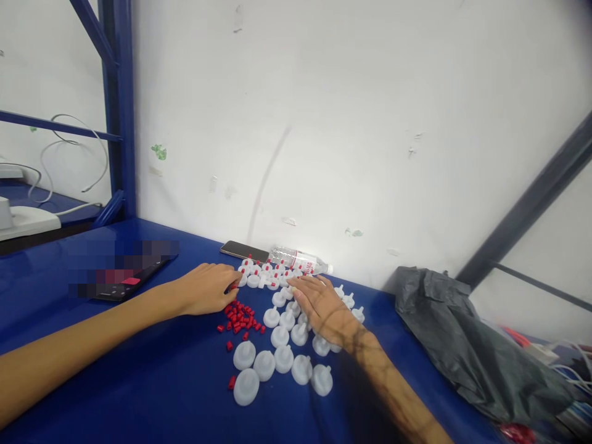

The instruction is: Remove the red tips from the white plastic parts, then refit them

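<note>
My left hand (pixel 210 290) rests at the left edge of the group of white lids, its fingers curled in towards the thumb; what is between the fingertips, if anything, is hidden. Just below it lies a loose pile of small red caps (pixel 239 317). My right hand (pixel 324 308) lies stretched out over the lids with its fingers together and extended, covering some of them. Round white nozzle lids (pixel 280 337) spread around and in front of it. At the back, several white lids with red tips (pixel 267 269) stand close together between both hands.
A clear plastic bottle (pixel 300 259) lies on its side near the wall, beside a dark phone (pixel 245 251). Another dark device (pixel 134 280) is at the left, partly blurred. A grey plastic bag (pixel 462 339) covers the right side of the blue table (pixel 152 382).
</note>
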A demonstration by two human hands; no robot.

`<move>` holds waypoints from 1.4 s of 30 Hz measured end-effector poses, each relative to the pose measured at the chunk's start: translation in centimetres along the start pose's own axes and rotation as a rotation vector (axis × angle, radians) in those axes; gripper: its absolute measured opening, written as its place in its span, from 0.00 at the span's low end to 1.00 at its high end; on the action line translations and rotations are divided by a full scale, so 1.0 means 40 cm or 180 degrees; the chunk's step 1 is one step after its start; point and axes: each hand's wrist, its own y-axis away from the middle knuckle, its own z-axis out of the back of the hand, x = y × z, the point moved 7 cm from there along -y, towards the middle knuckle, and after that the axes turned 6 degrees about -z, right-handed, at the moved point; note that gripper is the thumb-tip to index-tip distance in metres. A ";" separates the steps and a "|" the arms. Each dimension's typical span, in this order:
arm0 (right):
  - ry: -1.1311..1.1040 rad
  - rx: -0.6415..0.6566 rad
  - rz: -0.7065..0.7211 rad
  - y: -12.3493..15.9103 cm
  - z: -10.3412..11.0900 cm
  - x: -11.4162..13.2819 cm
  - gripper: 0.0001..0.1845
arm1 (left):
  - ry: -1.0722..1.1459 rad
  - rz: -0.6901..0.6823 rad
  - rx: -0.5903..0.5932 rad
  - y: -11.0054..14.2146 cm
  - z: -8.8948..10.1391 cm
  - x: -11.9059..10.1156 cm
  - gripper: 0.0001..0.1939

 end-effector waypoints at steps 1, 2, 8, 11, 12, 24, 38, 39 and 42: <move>-0.0002 -0.0031 -0.0005 0.000 0.003 -0.001 0.22 | 0.0002 -0.0006 -0.0019 0.001 0.002 -0.002 0.10; -0.0009 -0.0063 -0.0011 -0.001 0.006 -0.003 0.22 | 0.0006 -0.0014 -0.0031 0.002 0.002 -0.003 0.10; -0.0078 -0.0043 0.0015 -0.001 0.009 -0.008 0.21 | 0.0024 -0.0054 0.0021 -0.006 -0.012 0.005 0.11; -0.0079 -0.0006 0.0076 0.000 0.006 -0.004 0.21 | 0.0062 -0.0060 0.0012 -0.010 -0.016 0.010 0.12; -0.0062 -0.0012 0.0103 0.001 0.005 -0.002 0.21 | 0.0076 -0.0055 0.0001 -0.010 -0.016 0.011 0.12; -0.0099 -0.0020 0.0080 -0.001 0.021 0.004 0.22 | -0.0013 -0.0064 0.0050 -0.009 -0.016 0.007 0.13; -0.0124 -0.0050 0.0120 0.004 0.017 0.006 0.21 | 0.0044 -0.0109 0.0054 -0.010 -0.014 0.002 0.13; -0.0110 -0.0065 0.0131 0.005 0.017 0.006 0.21 | 0.0049 -0.0110 0.0047 -0.010 -0.015 0.003 0.13; -0.0065 -0.0067 0.0163 0.005 0.018 0.008 0.21 | 0.0040 -0.0111 0.0057 -0.011 -0.019 0.007 0.13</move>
